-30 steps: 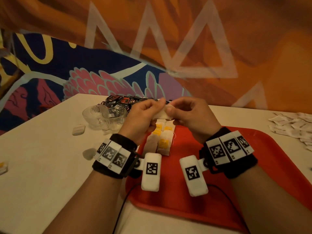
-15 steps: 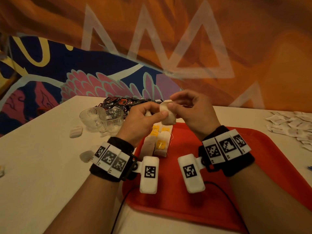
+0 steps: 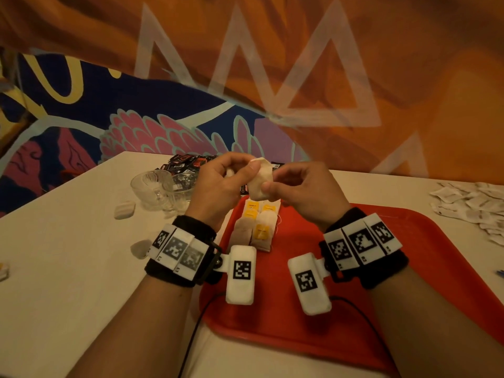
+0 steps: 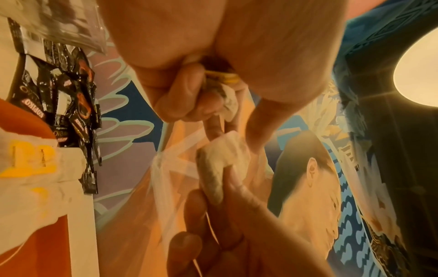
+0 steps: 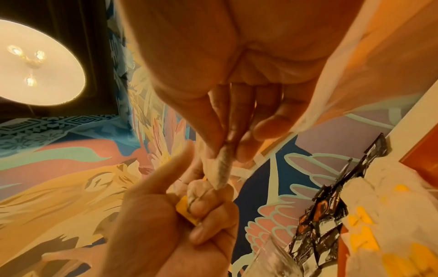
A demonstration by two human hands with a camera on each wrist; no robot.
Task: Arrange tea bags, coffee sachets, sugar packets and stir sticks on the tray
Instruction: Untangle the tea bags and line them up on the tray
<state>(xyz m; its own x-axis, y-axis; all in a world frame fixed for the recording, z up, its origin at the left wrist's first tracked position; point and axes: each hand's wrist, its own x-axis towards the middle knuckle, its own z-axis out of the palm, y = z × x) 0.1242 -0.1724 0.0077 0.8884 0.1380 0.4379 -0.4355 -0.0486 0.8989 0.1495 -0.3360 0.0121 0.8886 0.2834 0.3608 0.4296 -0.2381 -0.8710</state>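
Both hands hold one pale tea bag (image 3: 260, 181) in the air above the far left corner of the red tray (image 3: 327, 268). My left hand (image 3: 226, 184) pinches its upper edge and also curls round more tea bags with a yellow tag (image 4: 222, 78) in its palm. My right hand (image 3: 297, 189) pinches the bag's lower end (image 5: 221, 168) between thumb and fingers. Several tea bags with yellow tags (image 3: 259, 222) lie in rows on the tray just below the hands. Black coffee sachets (image 3: 188, 165) are heaped beyond the hands. White sugar packets (image 3: 471, 203) lie at the right.
Two clear glass cups (image 3: 158, 186) stand left of the tray. Loose tea bags (image 3: 124, 210) lie on the white table (image 3: 68, 268) to the left. A painted wall rises right behind the table. A black cable (image 3: 196, 323) runs over the tray's near edge.
The hands lifted slightly and turned the tea bag from lying flat between them to standing more upright, with the left thumb now on its top edge.
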